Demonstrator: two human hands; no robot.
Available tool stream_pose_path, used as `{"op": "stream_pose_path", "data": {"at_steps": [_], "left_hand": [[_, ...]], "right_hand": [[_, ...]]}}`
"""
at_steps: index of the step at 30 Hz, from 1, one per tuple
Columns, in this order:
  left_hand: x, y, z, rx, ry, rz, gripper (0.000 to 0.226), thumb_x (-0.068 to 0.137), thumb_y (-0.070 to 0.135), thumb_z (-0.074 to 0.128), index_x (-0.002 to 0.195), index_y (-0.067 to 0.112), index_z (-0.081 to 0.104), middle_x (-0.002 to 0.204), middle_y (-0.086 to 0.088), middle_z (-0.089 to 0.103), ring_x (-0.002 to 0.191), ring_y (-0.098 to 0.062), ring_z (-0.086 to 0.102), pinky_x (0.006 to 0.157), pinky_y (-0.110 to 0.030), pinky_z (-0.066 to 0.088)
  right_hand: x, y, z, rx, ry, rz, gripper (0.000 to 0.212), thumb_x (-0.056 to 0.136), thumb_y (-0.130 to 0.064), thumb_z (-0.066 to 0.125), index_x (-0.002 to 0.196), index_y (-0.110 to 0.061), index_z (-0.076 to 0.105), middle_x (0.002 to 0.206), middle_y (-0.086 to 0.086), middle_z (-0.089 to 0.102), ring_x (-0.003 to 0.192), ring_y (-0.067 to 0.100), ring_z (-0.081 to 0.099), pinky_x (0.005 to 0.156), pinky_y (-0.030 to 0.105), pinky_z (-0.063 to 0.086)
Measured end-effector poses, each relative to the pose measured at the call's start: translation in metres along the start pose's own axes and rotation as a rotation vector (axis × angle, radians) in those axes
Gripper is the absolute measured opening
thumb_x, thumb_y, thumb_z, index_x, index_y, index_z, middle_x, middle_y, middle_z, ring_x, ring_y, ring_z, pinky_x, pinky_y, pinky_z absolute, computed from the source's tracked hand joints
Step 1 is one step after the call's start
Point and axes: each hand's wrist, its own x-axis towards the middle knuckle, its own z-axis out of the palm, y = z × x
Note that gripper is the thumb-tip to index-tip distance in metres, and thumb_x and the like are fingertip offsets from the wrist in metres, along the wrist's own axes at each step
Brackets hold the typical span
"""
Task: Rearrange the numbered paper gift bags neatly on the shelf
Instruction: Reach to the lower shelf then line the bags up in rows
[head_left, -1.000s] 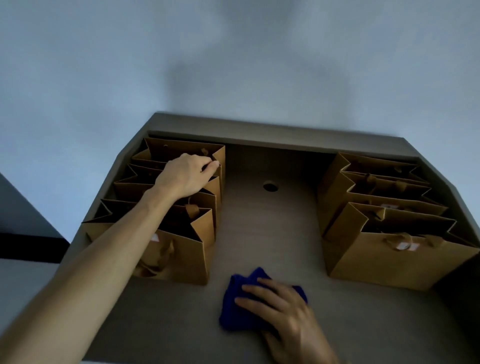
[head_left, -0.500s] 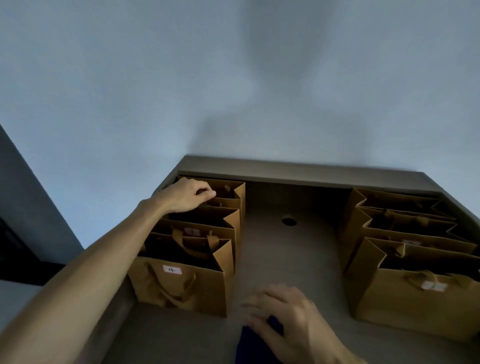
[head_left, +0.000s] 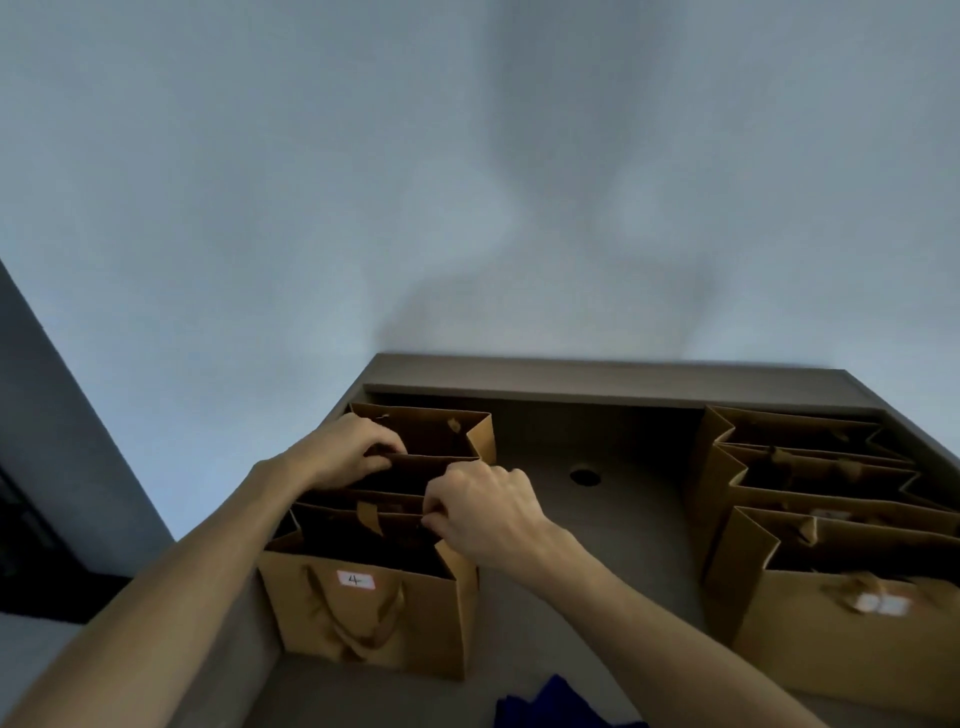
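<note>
shelf (head_left: 613, 525) carries two rows of brown paper bags, left row (head_left: 374, 519) and right row (head_left: 831, 519) well apart. i see the front left bag (head_left: 363, 618) labelled 4. left hand (head_left: 343, 457) pinches a rear bag's rim, fingers curled; right hand (head_left: 483, 514) pinches a middle bag's rim. blue cloth (head_left: 550, 709) lies at the front edge.

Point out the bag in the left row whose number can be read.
The front bag of the left row: its white label reads 4. The bags behind it, which the left hand and right hand grip, show no labels.
</note>
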Motion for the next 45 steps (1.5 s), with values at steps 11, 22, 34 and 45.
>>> {"op": "stream_pose_path", "data": {"at_steps": [11, 22, 34, 45], "left_hand": [[0.044, 0.064, 0.009, 0.048, 0.099, 0.139, 0.024, 0.094, 0.025, 0.059, 0.113, 0.038, 0.066, 0.112, 0.015, 0.067, 0.103, -0.002, 0.060, 0.091, -0.036, 0.053], [0.108, 0.180, 0.049, -0.146, 0.136, 0.351, 0.025, 0.095, 0.018, 0.056, 0.116, 0.027, 0.067, 0.112, 0.005, 0.069, 0.099, -0.005, 0.062, 0.089, -0.030, 0.053], [0.099, 0.192, 0.047, -0.218, 0.182, 0.299, 0.024, 0.097, 0.021, 0.055, 0.117, 0.020, 0.067, 0.115, 0.002, 0.067, 0.102, -0.007, 0.061, 0.091, -0.026, 0.050], [-0.018, 0.154, 0.059, -0.374, 0.504, 0.237, 0.018, 0.093, 0.015, 0.059, 0.108, 0.019, 0.070, 0.107, 0.009, 0.067, 0.099, 0.000, 0.061, 0.085, -0.013, 0.049]], "right_hand": [[-0.041, 0.058, -0.039, -0.090, 0.070, 0.175, 0.020, 0.100, -0.035, 0.053, 0.113, -0.024, 0.064, 0.112, -0.002, 0.061, 0.100, 0.018, 0.061, 0.083, 0.039, 0.052], [-0.116, 0.130, -0.075, -0.351, 0.146, 0.440, 0.023, 0.101, -0.036, 0.050, 0.113, -0.025, 0.066, 0.110, -0.003, 0.067, 0.104, 0.020, 0.063, 0.091, 0.037, 0.046], [-0.126, 0.123, -0.069, -0.456, 0.220, 0.393, 0.027, 0.097, -0.033, 0.058, 0.122, -0.023, 0.060, 0.120, 0.002, 0.068, 0.121, 0.028, 0.054, 0.106, 0.046, 0.033], [-0.193, 0.064, 0.038, -0.006, 0.136, -0.098, 0.025, 0.098, -0.048, 0.045, 0.107, -0.033, 0.063, 0.103, -0.012, 0.065, 0.090, 0.008, 0.059, 0.075, 0.026, 0.052]]}}
